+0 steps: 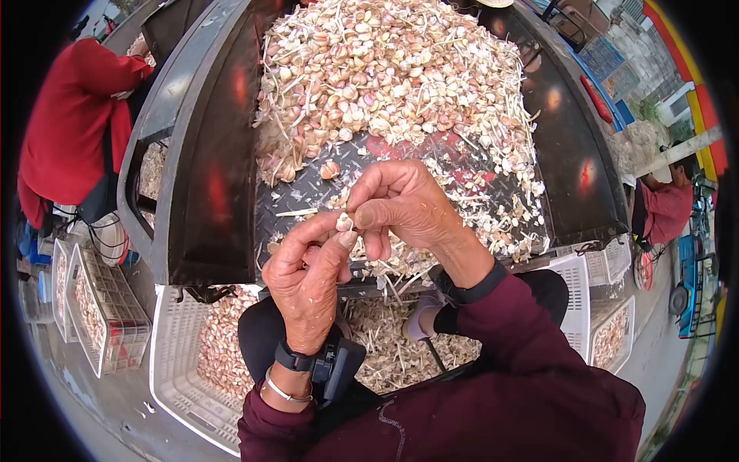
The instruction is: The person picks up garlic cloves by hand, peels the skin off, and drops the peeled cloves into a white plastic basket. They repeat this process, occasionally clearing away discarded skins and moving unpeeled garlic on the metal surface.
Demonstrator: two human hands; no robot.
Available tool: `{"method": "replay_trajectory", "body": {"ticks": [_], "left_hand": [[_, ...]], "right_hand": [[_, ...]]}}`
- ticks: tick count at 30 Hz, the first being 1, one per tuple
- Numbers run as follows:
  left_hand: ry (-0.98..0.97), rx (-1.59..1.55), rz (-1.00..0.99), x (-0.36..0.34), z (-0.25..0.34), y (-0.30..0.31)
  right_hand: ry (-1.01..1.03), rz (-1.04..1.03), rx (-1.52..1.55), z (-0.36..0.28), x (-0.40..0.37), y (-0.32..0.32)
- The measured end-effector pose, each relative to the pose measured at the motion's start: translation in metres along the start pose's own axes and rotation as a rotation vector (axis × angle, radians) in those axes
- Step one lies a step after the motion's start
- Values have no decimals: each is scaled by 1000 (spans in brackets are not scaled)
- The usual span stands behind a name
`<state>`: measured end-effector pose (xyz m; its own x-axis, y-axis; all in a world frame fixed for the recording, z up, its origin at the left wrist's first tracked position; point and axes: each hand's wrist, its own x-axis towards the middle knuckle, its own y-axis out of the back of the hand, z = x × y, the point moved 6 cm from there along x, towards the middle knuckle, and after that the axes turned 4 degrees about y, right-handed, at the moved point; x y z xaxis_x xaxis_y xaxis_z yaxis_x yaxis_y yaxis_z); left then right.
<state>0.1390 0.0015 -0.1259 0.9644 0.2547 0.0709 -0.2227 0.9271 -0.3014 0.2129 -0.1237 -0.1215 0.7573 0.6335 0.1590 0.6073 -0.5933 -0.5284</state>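
- Head view: left hand (306,269) is pinching a small, pale, rounded garlic piece (344,223).
- Right hand (408,206) is curling just beside it; cannot tell whether gripping.
- Handling is likely needing light fingertips.

A small garlic piece (344,222) is held between the fingertips of the left hand (308,266) and right hand (404,206). Heaped garlic (385,69) is contained by the dark-walled metal bed (219,154); loose cloves are held in the white crate (181,377).

A dark metal truck bed (308,190) carries heaped garlic (392,69); loose skins (508,229) (papery, pale) litter its ridged floor
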Motion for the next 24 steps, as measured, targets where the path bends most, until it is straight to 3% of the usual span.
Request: {"method": "replay_trajectory", "body": {"ticks": [1, 6, 8, 9, 10, 12, 14, 15, 17, 19, 21, 24], "left_hand": [[1, -1, -4, -4, 3, -1], [-442, 161, -176, -37, 54, -12], [-605, 165, -406, -53, 78, -22], [-669, 166, -552, -60, 89, -26], [-710, 67, -541, -68, 99, -32], [-747, -30, -537, -73, 107, -38], [-802, -162, -776, -85, 112, -43], [-791, -160, -776, -88, 117, -44], [-615, -93, -730, -86, 120, -48], [-662, -123, -747, -84, 114, -54], [-947, -191, -629, -91, 108, -45], [-910, -82, -739, -85, 110, -43]], "right_hand": [[2, 4, -1, -3, -3, -4], [107, -169, 58, -41, -22, -50], [270, -353, -83, -74, -33, -77], [563, -545, -57, -86, -33, -91], [516, -686, -39, -98, -37, -103], [609, -614, 31, -97, -50, -115], [691, -531, 111, -97, -58, -117], [707, -499, 103, -96, -60, -117], [732, -434, 84, -94, -63, -117], [743, -349, 69, -91, -70, -117], [765, -286, 41, -91, -72, -116], [807, -211, -10, -95, -73, -115]]}}
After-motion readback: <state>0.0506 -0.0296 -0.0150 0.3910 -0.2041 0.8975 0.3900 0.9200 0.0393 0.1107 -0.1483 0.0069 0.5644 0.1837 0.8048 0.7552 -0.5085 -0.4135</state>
